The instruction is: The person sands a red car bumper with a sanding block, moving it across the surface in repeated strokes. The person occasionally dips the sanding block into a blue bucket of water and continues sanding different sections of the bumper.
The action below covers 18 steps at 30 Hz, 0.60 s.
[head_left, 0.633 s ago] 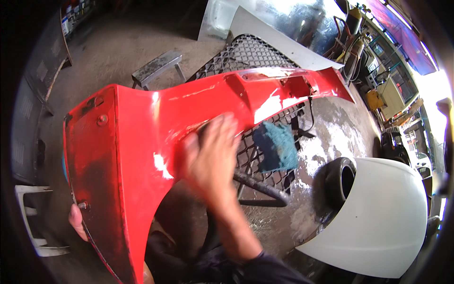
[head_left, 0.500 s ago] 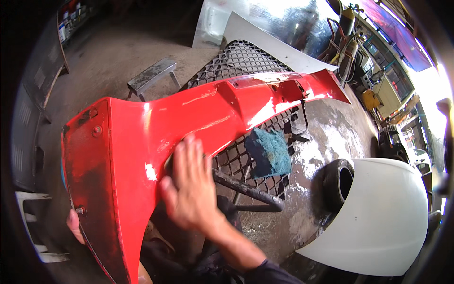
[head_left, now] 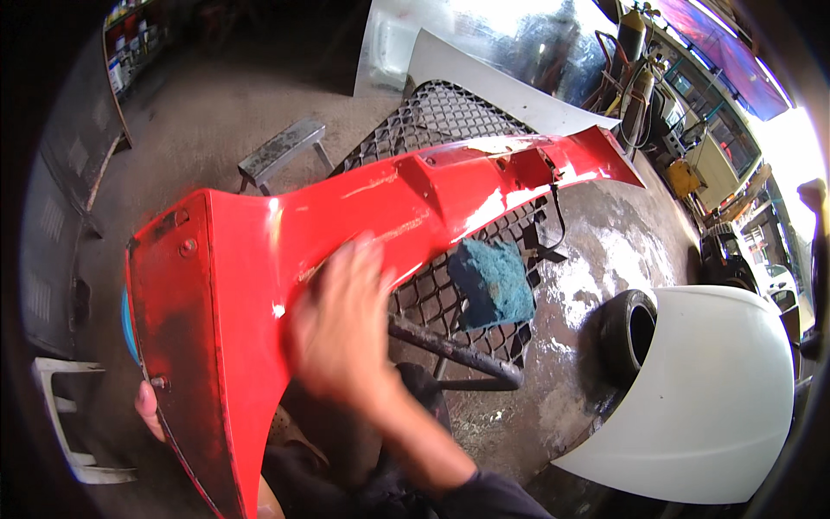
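1. Across the head view, the long red panel runs from lower left to upper right, above a dark mesh stand.
2. From the right hand, at the panel's arched lower edge, its long stretch lies forward and rightward; a teal wad sits to the right.
3. I see that forearm slanting up-left, fingers extended and blurred; whether they hold anything, I cannot tell.
4. The left hand shows one digit at the panel's left edge; its grip is hidden.
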Each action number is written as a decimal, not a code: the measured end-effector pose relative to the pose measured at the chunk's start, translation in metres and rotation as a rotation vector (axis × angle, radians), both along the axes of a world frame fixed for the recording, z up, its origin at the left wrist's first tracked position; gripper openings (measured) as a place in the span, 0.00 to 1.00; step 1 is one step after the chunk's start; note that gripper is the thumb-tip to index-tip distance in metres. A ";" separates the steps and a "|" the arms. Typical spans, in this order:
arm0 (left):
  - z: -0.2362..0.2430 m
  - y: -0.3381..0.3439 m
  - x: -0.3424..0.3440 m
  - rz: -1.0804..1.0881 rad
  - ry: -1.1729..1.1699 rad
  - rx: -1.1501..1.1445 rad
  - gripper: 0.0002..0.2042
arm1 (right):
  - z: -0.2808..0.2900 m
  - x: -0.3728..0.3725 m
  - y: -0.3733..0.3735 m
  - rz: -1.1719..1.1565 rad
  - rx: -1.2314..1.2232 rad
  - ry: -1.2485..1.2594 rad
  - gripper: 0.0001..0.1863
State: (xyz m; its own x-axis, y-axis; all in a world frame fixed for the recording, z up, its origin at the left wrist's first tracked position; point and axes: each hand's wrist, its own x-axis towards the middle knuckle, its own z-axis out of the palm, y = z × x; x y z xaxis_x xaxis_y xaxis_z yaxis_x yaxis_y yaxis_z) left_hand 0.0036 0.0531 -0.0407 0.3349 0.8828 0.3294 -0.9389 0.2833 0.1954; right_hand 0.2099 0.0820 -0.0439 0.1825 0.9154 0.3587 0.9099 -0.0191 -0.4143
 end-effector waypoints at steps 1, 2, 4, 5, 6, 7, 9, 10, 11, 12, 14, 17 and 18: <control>0.000 0.001 0.000 0.040 0.055 -0.038 0.29 | -0.005 -0.016 -0.018 0.180 -0.021 0.100 0.38; -0.002 0.000 0.000 0.017 0.057 -0.028 0.29 | 0.001 -0.011 -0.025 0.264 -0.110 0.175 0.38; -0.004 0.000 -0.001 0.001 0.054 -0.001 0.29 | -0.008 0.020 0.000 0.031 -0.004 -0.046 0.38; -0.004 -0.001 -0.001 0.010 0.049 0.018 0.29 | -0.014 0.042 0.017 -0.102 0.018 0.018 0.36; -0.004 -0.001 -0.001 0.031 0.063 0.029 0.29 | -0.007 0.058 0.031 -0.120 0.053 0.034 0.34; -0.004 -0.003 -0.002 -0.006 0.018 0.014 0.29 | -0.011 0.049 0.026 -0.137 0.047 0.090 0.35; -0.001 -0.002 -0.002 -0.066 -0.013 -0.053 0.29 | -0.013 0.008 0.000 -0.092 -0.007 -0.071 0.37; 0.000 -0.001 -0.002 -0.034 0.004 -0.048 0.29 | -0.009 -0.012 -0.019 0.078 -0.016 0.121 0.40; 0.001 -0.001 -0.001 0.019 0.029 -0.078 0.29 | -0.005 -0.006 -0.021 0.142 -0.044 0.225 0.38; 0.001 -0.001 0.000 0.039 0.033 -0.037 0.29 | -0.002 0.003 -0.023 0.215 -0.122 0.310 0.37; 0.001 -0.003 0.002 0.046 0.062 -0.051 0.29 | -0.010 0.027 0.001 -0.043 0.040 0.248 0.37; 0.001 -0.006 0.003 0.038 0.052 -0.039 0.29 | -0.011 0.020 0.005 -0.115 0.063 0.266 0.36; 0.001 -0.005 0.003 0.065 0.056 -0.083 0.29 | -0.011 0.004 -0.006 -0.020 0.028 0.182 0.38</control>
